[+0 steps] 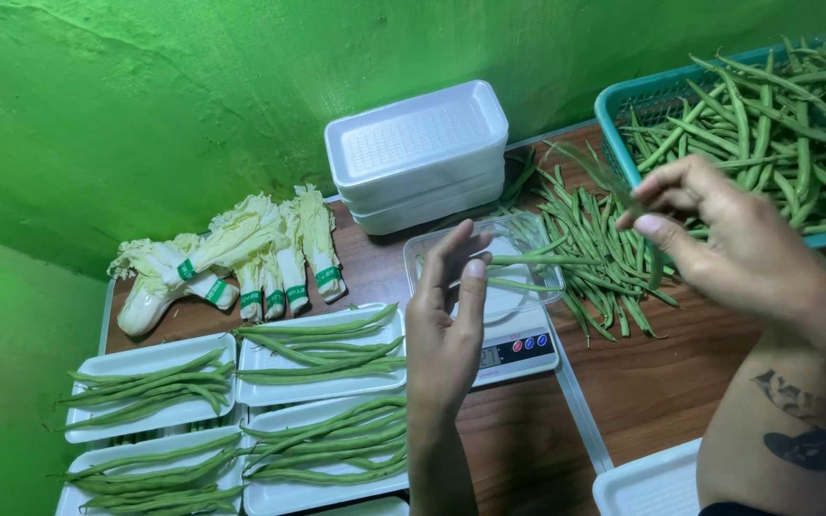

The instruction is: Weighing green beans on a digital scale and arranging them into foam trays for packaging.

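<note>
Beans are the matter in hand: one long, slim green bean [623, 196], blurred, is pinched between thumb and forefinger of the right hand [728, 244], raised above the loose heap of green beans [595, 248] on the brown wooden desk [642, 382]. The left hand [446, 315] is released, fingers straight and together, holding nothing, its tips just above the clear plastic tray [489, 272] on the small white digital scale [513, 349], where a few beans already lie. A light grip near the pod's end seems wise, since the pods look thin and bendable. Behind the heap a teal plastic basket [614, 105] brims with more. Smooth white foam trays [322, 354] with neat rows of beans sit left, beside banded pale cabbages [241, 253] and stacked empty trays [418, 153].
</note>
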